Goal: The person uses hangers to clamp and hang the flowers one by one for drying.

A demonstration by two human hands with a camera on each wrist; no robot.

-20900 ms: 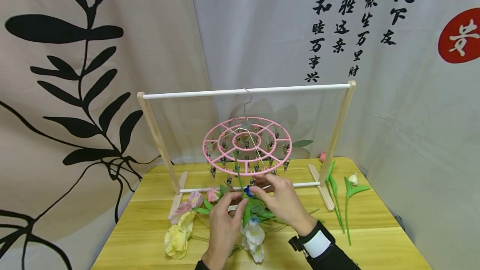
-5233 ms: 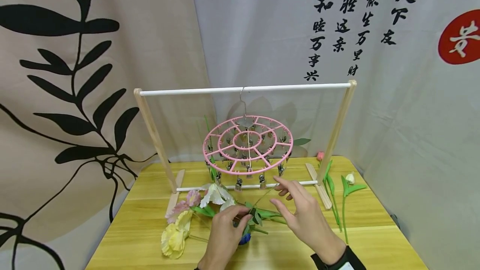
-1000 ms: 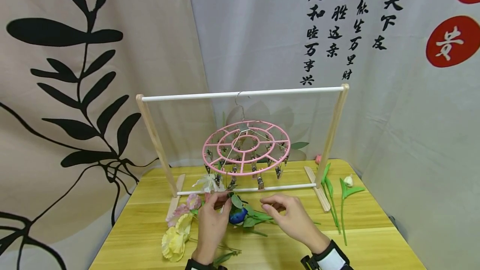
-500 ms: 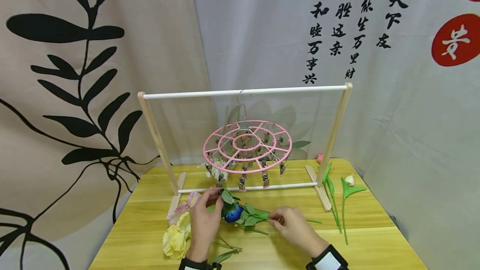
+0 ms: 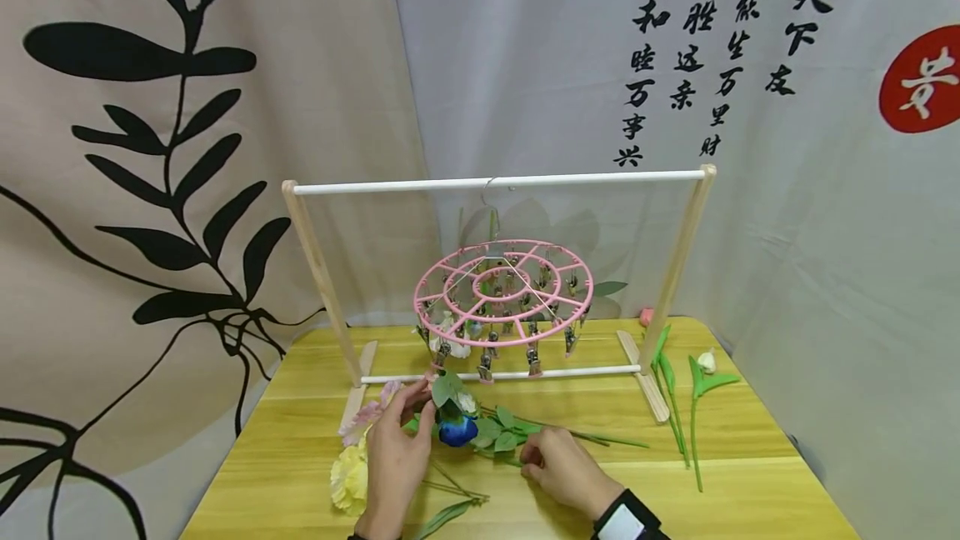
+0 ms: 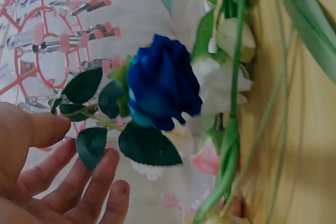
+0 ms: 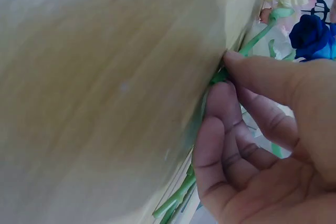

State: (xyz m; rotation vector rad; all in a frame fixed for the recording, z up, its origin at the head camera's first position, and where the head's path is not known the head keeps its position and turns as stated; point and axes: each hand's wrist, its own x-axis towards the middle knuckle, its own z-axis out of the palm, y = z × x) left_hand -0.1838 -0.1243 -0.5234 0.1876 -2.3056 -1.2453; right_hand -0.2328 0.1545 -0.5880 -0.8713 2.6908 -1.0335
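Observation:
A blue rose hangs head down beneath the front left clips of the round pink clip hanger, its dark leaves above the bloom. My left hand is beside it, the fingers loosely spread around the leaves with a gap between thumb and fingertips in the left wrist view. Whether its stem sits in a clip is hard to see. Low on the table, my right hand pinches a green flower stem between thumb and fingers. A white flower hangs behind the near clips.
The hanger hooks onto the white rod of a wooden stand. Yellow flowers and pink flowers lie left. Leafy stems lie in the middle, loose thin stems in front. A white tulip and another stem lie right.
The hanger has turned and the white flower swung round to the back left. My left hand moved left with the blue rose's leaves. My right hand came down onto the stems and now pinches one.

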